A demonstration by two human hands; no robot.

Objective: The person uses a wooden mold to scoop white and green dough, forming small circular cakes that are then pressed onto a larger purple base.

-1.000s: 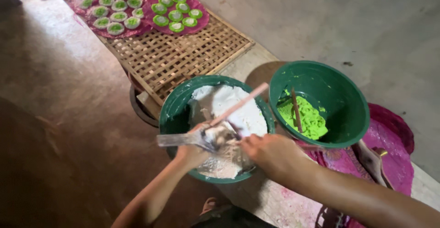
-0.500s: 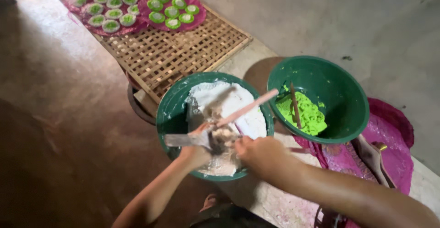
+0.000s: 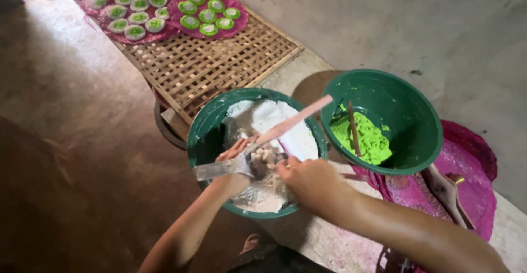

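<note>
left hand [image 3: 233, 166]: fingers wrapped round a flat metal scraper [image 3: 217, 169], blade held level over the near basin so what comes off drops back in
right hand [image 3: 307, 179]: closed on the low end of a long pale stick [image 3: 291, 121], angled up-right across the basin; exact finger hold partly hidden
contact: stick tip meets a small greyish lump [image 3: 264, 160] sitting at the scraper, between the 2 hands
near basin [image 3: 204, 127]: green, holds white dough [image 3: 274, 125] piled to the far side, smeared thin on the near side
far basin [image 3: 417, 141]: green, just right of the first, holds bright green dough [image 3: 368, 136] with 1 thin stick [image 3: 354, 127] standing in it
woven tray [image 3: 219, 59]: bamboo lattice beyond the basins, bare here, likely for airing pieces
filled cups [image 3: 164, 4]: rows of small green-and-white rounds on magenta cloth at the tray's far end
pink cloth [image 3: 472, 179]: under the far basin
floor [image 3: 71, 119]: reddish, shaded
</note>
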